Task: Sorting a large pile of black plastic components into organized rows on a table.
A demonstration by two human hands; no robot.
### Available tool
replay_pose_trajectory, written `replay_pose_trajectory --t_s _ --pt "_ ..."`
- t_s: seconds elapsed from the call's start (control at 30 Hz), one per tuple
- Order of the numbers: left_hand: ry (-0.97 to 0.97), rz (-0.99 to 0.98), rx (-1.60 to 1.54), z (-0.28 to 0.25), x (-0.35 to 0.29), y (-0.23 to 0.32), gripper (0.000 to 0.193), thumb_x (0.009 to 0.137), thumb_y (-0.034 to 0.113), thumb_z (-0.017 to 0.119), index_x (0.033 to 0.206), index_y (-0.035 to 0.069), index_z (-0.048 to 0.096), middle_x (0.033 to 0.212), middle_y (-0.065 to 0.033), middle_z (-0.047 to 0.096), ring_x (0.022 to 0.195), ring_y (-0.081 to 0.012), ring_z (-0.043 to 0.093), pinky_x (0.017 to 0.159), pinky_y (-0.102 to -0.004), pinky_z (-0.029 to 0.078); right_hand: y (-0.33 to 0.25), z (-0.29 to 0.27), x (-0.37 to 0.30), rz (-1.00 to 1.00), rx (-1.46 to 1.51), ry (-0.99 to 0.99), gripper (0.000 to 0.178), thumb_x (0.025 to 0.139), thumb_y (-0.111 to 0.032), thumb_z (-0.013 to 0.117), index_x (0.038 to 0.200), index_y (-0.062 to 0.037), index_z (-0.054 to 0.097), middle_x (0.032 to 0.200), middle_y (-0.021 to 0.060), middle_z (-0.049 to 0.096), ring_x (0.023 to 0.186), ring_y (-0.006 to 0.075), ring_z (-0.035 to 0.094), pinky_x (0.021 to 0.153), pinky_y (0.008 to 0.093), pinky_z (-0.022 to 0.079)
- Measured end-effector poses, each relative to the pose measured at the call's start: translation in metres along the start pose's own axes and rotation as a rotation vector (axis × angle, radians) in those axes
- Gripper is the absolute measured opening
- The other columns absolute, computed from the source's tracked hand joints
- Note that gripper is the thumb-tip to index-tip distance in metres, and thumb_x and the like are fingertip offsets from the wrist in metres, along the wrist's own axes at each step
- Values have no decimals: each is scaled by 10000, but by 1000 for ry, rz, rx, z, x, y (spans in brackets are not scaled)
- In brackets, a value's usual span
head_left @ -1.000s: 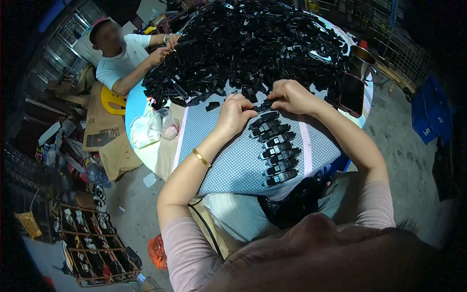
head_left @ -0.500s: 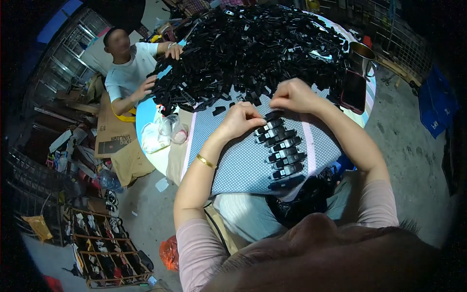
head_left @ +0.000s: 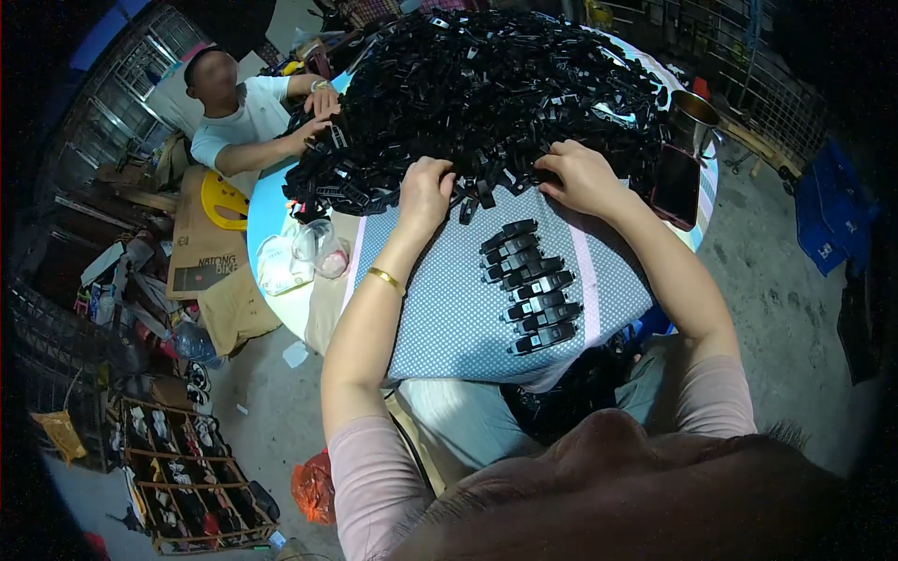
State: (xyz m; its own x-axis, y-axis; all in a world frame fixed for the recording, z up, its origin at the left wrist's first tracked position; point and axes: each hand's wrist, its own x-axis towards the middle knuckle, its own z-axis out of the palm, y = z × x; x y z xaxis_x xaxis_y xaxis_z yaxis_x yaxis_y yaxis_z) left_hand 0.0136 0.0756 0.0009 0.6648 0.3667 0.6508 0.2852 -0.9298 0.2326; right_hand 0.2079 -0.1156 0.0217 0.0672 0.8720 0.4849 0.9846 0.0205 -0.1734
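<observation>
A large heap of small black plastic clip-like parts (head_left: pixel 486 84) covers the far side of the round table. Along its near edge, my left hand (head_left: pixel 427 194) has its fingers curled together at the loose parts; whatever they grip is hidden. My right hand (head_left: pixel 582 179) is also at the heap's edge, farther right, thumb and fingers bent in a pinch, and I cannot make out what is between them. Between my forearms, a slanting row of several black parts (head_left: pixel 531 290) lies side by side on the dotted cloth (head_left: pixel 440 318). A few loose parts (head_left: pixel 482 192) lie between my hands.
A phone (head_left: pixel 675 187) and a metal mug (head_left: pixel 693 120) stand at the table's right edge. Clear plastic cups (head_left: pixel 316 240) and a white packet (head_left: pixel 283 265) sit at the left. Across the left side, a co-worker's hands (head_left: pixel 323 110) touch the heap.
Both hands have left the far end of the row and reached forward to the heap, the left one also moving leftward. The co-worker's hands have come closer together.
</observation>
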Motion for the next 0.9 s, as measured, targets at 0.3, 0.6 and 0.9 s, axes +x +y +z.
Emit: replay_pose_trajectory --t_s 0.3,0.6,0.9 --pt "-32 -84 -67 -8 1 14 161 783 102 636 919 19 656 873 -127 657 766 -250 630 695 -330 493 10 2 6 -43 104 207 236 703 -97 712 930 -50 667 911 86 613 840 267 598 734 361 505" --pt "-181 -717 -1204 -59 -2 42 219 869 38 535 1058 -73 532 915 -140 632 839 -234 674 755 -285 570 13 -31 -1 20 188 -179 277 669 -188 771 884 -33 690 843 113 646 783 267 630 679 345 505" --pt "-570 -903 -1339 -31 -22 47 323 887 125 570 1123 -92 527 1048 -168 599 891 -227 636 813 -286 545 1 -22 -1 25 196 -227 223 713 -178 697 874 -34 642 817 131 656 810 307 623 733 405 486"
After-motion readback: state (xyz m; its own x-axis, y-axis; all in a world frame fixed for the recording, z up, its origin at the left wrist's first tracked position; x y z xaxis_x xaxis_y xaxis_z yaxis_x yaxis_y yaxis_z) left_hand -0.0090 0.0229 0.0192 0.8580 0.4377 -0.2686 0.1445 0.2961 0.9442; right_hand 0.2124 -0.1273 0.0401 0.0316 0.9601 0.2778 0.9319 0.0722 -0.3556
